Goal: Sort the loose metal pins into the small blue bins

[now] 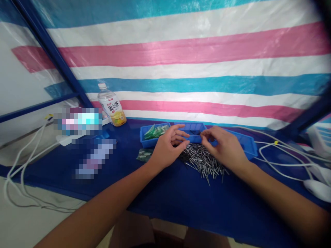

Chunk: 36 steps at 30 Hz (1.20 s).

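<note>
A pile of thin metal rods lies loose on the blue table, under and between my hands. My left hand is over the pile's left edge with its fingers apart and nothing visible in them. On the pile's right side, my right hand has thumb and index finger pinched together. Something small and dark shows at those fingertips, too small to name. Behind the hands sits a blue bin, partly hidden, with a few dark bits in it. To its left another blue bin holds small green plastic bags.
A third blue bin stands behind my right hand. A small clear bag lies left of the pile. A drink bottle stands at the back left, near blurred-out items. White cables run along the right side.
</note>
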Each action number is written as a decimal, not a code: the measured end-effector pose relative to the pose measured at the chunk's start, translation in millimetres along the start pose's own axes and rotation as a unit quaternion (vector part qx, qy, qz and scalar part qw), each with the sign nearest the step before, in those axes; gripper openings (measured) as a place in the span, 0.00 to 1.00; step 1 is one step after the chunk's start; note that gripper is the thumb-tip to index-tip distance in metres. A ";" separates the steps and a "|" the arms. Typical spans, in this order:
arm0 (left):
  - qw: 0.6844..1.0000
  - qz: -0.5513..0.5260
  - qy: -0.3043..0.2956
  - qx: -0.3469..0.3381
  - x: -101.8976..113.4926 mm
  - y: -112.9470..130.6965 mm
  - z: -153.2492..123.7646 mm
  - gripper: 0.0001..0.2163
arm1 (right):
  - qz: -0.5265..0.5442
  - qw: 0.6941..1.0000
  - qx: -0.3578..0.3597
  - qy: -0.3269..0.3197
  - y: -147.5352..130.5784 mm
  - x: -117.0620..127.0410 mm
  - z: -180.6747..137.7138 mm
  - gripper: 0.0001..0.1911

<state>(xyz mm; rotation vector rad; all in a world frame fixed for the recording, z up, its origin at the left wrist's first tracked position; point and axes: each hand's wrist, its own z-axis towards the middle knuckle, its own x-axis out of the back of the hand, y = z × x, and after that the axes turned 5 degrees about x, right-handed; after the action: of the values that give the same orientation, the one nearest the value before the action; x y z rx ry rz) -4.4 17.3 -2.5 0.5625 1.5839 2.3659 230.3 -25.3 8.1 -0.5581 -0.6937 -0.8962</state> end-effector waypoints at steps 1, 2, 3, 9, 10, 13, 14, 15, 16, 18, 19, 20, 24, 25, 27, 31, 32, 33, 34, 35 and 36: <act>1.000 0.009 0.011 0.001 0.9 -0.1 0.3 0.24 | -0.037 0.999 -0.008 0.011 4.9 -0.3 2.6 0.11; 1.000 0.016 0.020 0.002 1.9 -0.2 0.6 0.23 | -0.072 0.997 -0.009 0.013 8.7 -0.3 4.8 0.12; 0.999 0.021 0.027 0.003 2.8 -0.2 0.8 0.23 | -0.098 0.995 -0.004 0.012 11.1 0.0 6.3 0.13; 0.999 0.032 0.036 0.001 4.7 2.0 0.7 0.21 | -0.066 0.990 0.085 -0.091 -3.0 6.3 -2.0 0.15; 0.999 0.032 0.035 -0.001 4.3 2.4 0.5 0.21 | -0.052 0.987 0.095 -0.115 -6.5 6.3 -4.9 0.15; 0.999 0.035 0.034 -0.002 3.3 3.3 -0.1 0.21 | -0.029 0.982 0.097 -0.159 -11.8 2.1 -12.4 0.14; 0.999 0.037 0.034 -0.001 3.2 3.5 -0.3 0.21 | -0.024 0.982 0.090 -0.164 -11.8 -0.2 -14.2 0.14; 0.999 0.040 0.034 0.000 3.2 3.7 -0.4 0.21 | -0.019 0.983 0.082 -0.165 -11.1 -2.6 -15.5 0.14; 0.999 0.042 0.032 0.000 3.3 3.8 -0.5 0.20 | -0.013 0.984 0.074 -0.164 -10.1 -4.9 -16.5 0.13; 0.999 0.046 0.029 0.002 3.8 4.3 -0.4 0.20 | 0.000 0.985 0.062 -0.160 -8.2 -8.7 -17.4 0.12; 0.998 0.048 0.026 0.003 4.0 4.4 -0.3 0.20 | 0.007 0.986 0.058 -0.158 -7.8 -10.0 -17.5 0.11; 0.998 0.050 0.023 0.003 4.2 4.6 -0.2 0.20 | 0.016 0.986 0.055 -0.154 -7.8 -11.0 -17.4 0.11; 0.999 0.048 0.019 -0.002 4.4 3.7 0.3 0.19 | 0.052 0.990 0.027 -0.126 -10.4 -13.7 -17.0 0.09; 0.999 0.047 0.018 -0.003 4.4 3.2 0.3 0.19 | 0.058 0.991 0.021 -0.119 -11.0 -14.3 -17.1 0.09; 0.999 0.043 0.016 -0.004 4.4 1.9 0.3 0.19 | 0.065 0.992 0.013 -0.107 -11.1 -15.6 -17.7 0.09; 0.999 0.040 0.012 -0.003 4.3 -0.2 0.4 0.18 | 0.064 0.992 0.008 -0.111 -8.1 -18.0 -19.9 0.09; 0.999 0.039 0.012 -0.003 4.3 -0.5 0.4 0.18 | 0.064 0.991 0.005 -0.117 -7.1 -18.4 -20.5 0.10; 0.999 0.039 0.012 -0.003 4.3 -0.7 0.5 0.18 | 0.066 0.990 0.001 -0.121 -6.2 -18.6 -21.1 0.10; 0.999 0.038 0.012 -0.003 4.3 -0.9 0.6 0.18 | 0.072 0.990 -0.005 -0.124 -5.6 -18.7 -21.5 0.10; 0.999 0.038 0.013 -0.003 4.3 -1.2 0.6 0.18 | 0.079 0.989 -0.012 -0.125 -5.2 -18.8 -21.8 0.11; 0.999 0.038 0.013 -0.002 4.4 -1.5 0.6 0.18 | 0.087 0.988 -0.019 -0.124 -5.2 -18.7 -21.8 0.11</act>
<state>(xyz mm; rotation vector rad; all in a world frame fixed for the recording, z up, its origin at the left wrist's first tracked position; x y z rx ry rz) -8.0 20.1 -2.8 0.6041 1.5958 2.4400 224.4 -33.6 -19.1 -0.7607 -0.8407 -0.6836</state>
